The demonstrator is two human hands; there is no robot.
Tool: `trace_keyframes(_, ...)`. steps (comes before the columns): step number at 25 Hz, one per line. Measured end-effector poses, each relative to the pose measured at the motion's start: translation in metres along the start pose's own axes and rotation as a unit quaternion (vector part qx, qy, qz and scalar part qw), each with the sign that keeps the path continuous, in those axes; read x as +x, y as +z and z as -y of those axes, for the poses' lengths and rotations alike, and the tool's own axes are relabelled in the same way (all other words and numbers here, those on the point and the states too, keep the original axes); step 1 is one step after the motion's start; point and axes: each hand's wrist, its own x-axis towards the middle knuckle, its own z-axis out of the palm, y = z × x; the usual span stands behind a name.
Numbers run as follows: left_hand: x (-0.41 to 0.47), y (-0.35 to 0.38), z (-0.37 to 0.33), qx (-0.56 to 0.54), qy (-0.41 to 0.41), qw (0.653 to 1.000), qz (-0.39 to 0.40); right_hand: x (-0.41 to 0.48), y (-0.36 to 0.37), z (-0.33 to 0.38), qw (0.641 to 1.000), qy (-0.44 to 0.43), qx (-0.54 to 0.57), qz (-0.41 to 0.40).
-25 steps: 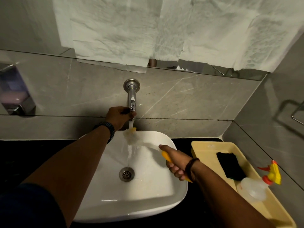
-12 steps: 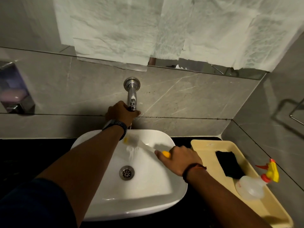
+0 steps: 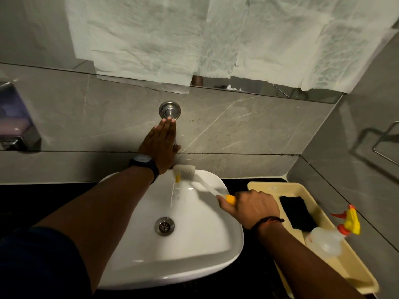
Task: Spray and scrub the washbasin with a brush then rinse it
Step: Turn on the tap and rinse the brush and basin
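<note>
The white washbasin (image 3: 194,251) sits on a black counter, its metal drain (image 3: 164,226) in the middle. A chrome tap (image 3: 170,110) comes out of the grey wall above it. My left hand (image 3: 160,145) lies flat over the tap's spout with the fingers straight and together, hiding most of the spout. My right hand (image 3: 252,206) grips the yellow handle of a brush (image 3: 185,170). The white bristle head is at the basin's back rim, under the spout. A thin stream of water (image 3: 172,195) runs down the basin's back wall.
A cream tray (image 3: 354,275) stands on the counter right of the basin, holding a black sponge (image 3: 299,213) and a clear spray bottle (image 3: 328,241) with a yellow and orange trigger. A soap dispenser (image 3: 15,121) hangs on the left wall. Paper covers the mirror above.
My left hand has let go of the spout's tip and now lies flat on top of the tap. The brush head has risen from inside the bowl to the back rim.
</note>
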Motion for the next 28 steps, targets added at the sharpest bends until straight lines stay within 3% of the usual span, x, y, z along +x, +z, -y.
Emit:
trace_keyframes(21,-0.0011,-0.0019,0.0,-0.006,-0.006,1.0,0.017,-0.0023,0.0103,-0.0095,0.996,0.07,0.055,-0.005)
trace_keyframes(28,-0.0028,0.0007,0.0003,-0.022,-0.008,1.0,0.009,-0.0029,0.0056,-0.0013,1.0,0.021,0.003,-0.002)
